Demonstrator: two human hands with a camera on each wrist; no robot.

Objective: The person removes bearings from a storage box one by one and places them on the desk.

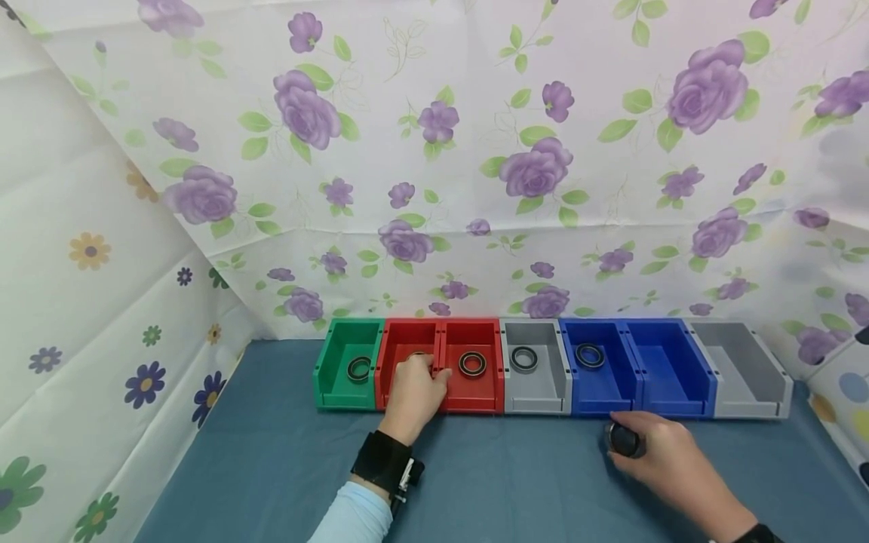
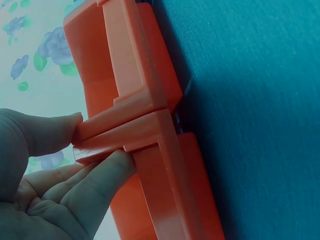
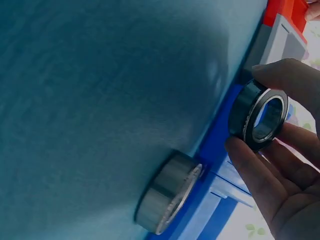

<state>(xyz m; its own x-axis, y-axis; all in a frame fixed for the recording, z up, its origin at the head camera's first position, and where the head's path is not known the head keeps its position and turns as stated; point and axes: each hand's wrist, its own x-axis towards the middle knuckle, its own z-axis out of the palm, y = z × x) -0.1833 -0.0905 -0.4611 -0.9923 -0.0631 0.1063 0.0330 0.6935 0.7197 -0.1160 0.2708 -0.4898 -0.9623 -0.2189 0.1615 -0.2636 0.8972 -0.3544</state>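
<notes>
In the head view my left hand [image 1: 416, 388] is at two side-by-side red bins [image 1: 473, 402]. Thumb and forefinger pinch their adjoining walls [image 2: 117, 132] in the left wrist view. A bearing ring [image 1: 472, 364] lies in the right red bin; another bearing in the left one is mostly hidden behind the hand. My right hand [image 1: 661, 456] holds a dark bearing [image 3: 257, 116] between thumb and fingers, above the cloth in front of the blue bins [image 1: 668, 369]. Below it, a second bearing [image 3: 170, 192] stands on edge on the cloth, close to a blue bin.
The bins form a row along the back. Single bearings lie in the green bin [image 1: 331, 381], the middle grey bin [image 1: 551, 385] and the left blue bin. A grey bin [image 1: 747, 369] ends the row at right. Flowered sheeting [image 1: 475, 196] rises behind the blue cloth [image 1: 516, 475].
</notes>
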